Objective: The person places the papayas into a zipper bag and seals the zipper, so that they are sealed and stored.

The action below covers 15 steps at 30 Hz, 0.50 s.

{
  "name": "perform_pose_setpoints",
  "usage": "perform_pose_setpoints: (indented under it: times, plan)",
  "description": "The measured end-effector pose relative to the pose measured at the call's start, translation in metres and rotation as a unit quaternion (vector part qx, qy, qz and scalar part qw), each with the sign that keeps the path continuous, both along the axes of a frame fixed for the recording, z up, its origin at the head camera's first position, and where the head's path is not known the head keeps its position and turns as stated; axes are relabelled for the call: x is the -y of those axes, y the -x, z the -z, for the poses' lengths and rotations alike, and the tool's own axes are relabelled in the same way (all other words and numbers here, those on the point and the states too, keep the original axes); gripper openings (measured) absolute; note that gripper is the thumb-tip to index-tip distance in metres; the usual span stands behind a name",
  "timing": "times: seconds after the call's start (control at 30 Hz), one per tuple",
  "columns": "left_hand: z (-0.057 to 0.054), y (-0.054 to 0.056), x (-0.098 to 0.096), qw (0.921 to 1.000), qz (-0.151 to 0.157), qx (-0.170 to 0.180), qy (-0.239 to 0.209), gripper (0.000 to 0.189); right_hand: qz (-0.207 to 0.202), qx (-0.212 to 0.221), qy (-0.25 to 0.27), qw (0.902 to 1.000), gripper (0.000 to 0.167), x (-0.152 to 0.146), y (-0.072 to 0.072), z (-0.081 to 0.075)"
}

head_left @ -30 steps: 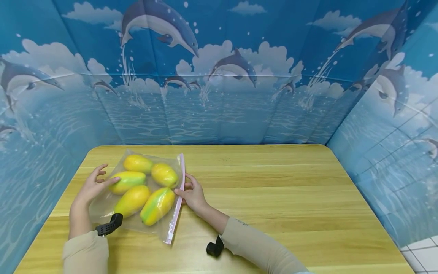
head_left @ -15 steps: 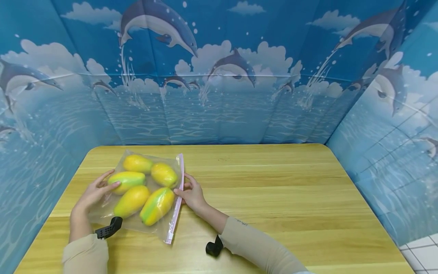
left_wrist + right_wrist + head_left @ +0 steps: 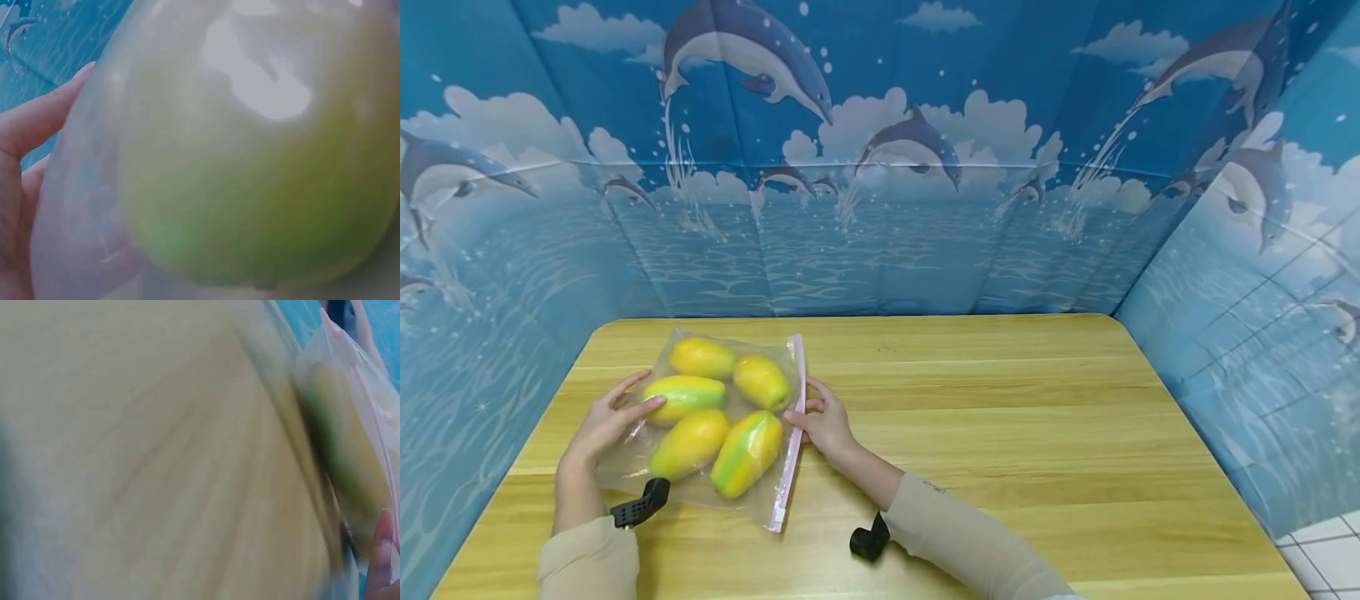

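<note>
A clear zip bag (image 3: 756,500) with a pink zip strip along its right side lies on the left part of the table. Several yellow-green, mango-like fruits (image 3: 688,442) are inside it. My left hand (image 3: 604,425) grips the bag's left side, thumb over the end of one fruit and fingers around the far edge. In the left wrist view, that fruit (image 3: 262,187) fills most of the picture behind the film, with fingers (image 3: 37,122) beside it. My right hand (image 3: 829,429) pinches the bag's zip edge, thumb on top; its thumb (image 3: 380,550) also shows in the right wrist view.
The wooden table (image 3: 1000,450) stretches to the right of the bag. A blue dolphin-print curtain (image 3: 880,250) stands along its back and sides. Black wrist cameras (image 3: 868,542) sit at both sleeves, close over the tabletop.
My left hand has moved in from the bag's left, its raised fingers coming down onto the bag's edge. The bag and its fruits have shifted very slightly right; my right hand keeps its pinch.
</note>
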<state>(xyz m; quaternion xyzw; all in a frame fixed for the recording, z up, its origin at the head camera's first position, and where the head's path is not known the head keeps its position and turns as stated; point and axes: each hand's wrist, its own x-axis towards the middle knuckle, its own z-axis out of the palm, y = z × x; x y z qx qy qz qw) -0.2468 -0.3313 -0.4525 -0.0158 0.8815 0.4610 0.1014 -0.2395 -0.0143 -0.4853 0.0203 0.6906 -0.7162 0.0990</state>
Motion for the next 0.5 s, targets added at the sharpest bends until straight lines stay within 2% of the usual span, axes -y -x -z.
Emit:
perform_pose_setpoints:
  times: [0.07,0.17,0.3,0.5]
  plan:
    - [-0.001,-0.001,-0.003,1.0,-0.002,-0.003,-0.002,0.074,0.001,0.002,0.004,1.0,0.064,-0.004,0.0,-0.003]
    - [-0.002,-0.002,-0.009,0.9999,-0.003,-0.01,-0.013,0.073,-0.002,0.008,0.005,1.0,0.062,-0.013,-0.004,-0.019]
    - [-0.003,-0.005,-0.023,0.999,-0.011,-0.018,-0.039,0.071,-0.004,0.008,0.006,0.9999,0.062,-0.029,-0.006,-0.033]
    - [-0.003,-0.008,-0.051,0.9966,-0.023,-0.029,-0.074,0.069,-0.001,0.01,0.006,0.9999,0.061,-0.058,0.0,-0.032]
